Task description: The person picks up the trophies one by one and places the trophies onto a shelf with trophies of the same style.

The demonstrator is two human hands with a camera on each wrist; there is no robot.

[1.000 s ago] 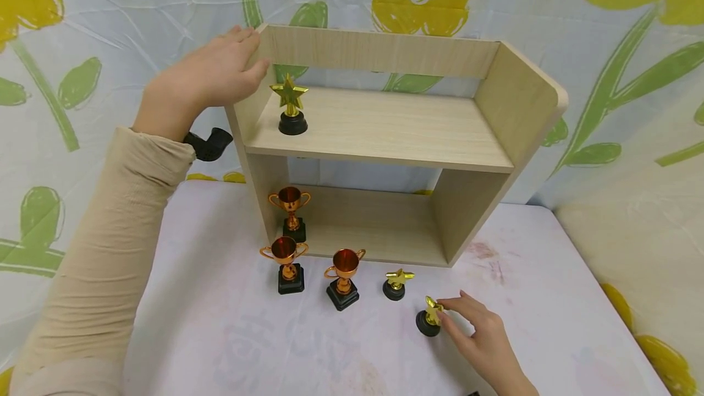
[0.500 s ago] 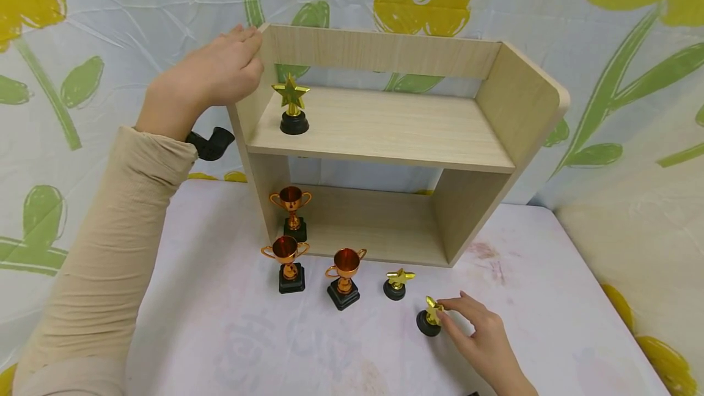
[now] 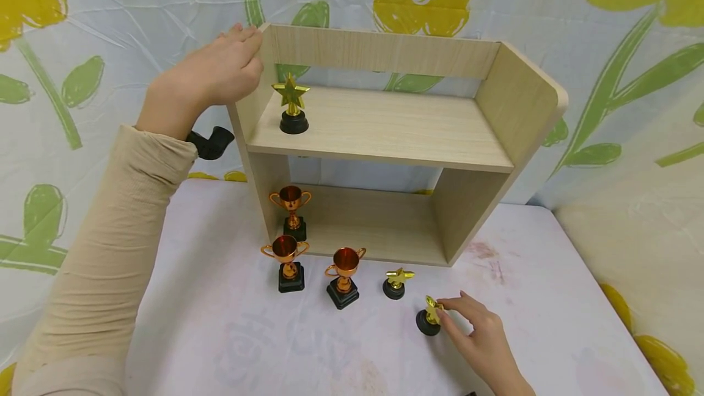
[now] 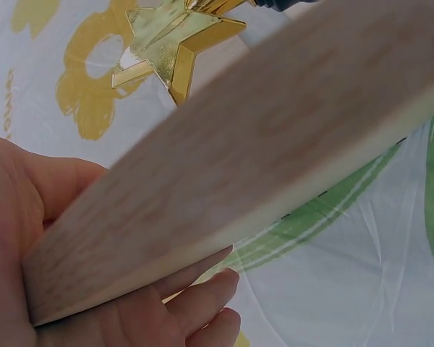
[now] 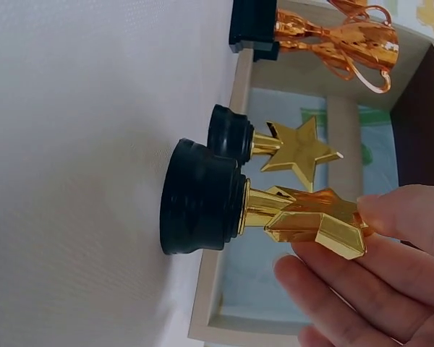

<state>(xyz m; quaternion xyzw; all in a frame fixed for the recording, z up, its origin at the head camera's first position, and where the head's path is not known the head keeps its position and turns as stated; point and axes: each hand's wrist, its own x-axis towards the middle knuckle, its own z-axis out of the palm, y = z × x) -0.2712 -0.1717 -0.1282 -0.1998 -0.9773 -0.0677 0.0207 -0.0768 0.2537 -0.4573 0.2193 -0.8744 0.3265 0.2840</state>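
My left hand [image 3: 211,75] grips the upper left side panel [image 4: 224,137] of a pale wooden shelf [image 3: 379,121]; in the left wrist view, thumb and fingers lie on opposite faces of it. My right hand [image 3: 484,335] pinches the star of a gold star trophy [image 5: 304,220] between thumb and fingers, its round black base down at the white tabletop. Just beyond it stands a second star trophy [image 3: 395,283]. Another star trophy [image 3: 291,106] stands on the upper shelf at the left, close to my left hand.
One copper cup trophy [image 3: 291,209] stands inside the lower shelf at the left. Two more, a left cup [image 3: 286,261] and a right cup [image 3: 344,277], stand on the table [image 3: 308,353] before the shelf. A flower-patterned cloth [image 3: 137,5] hangs behind.
My left thumb has drawn in from sticking out over the upper shelf to lying against the side panel. My right hand and the trophies have kept their places.
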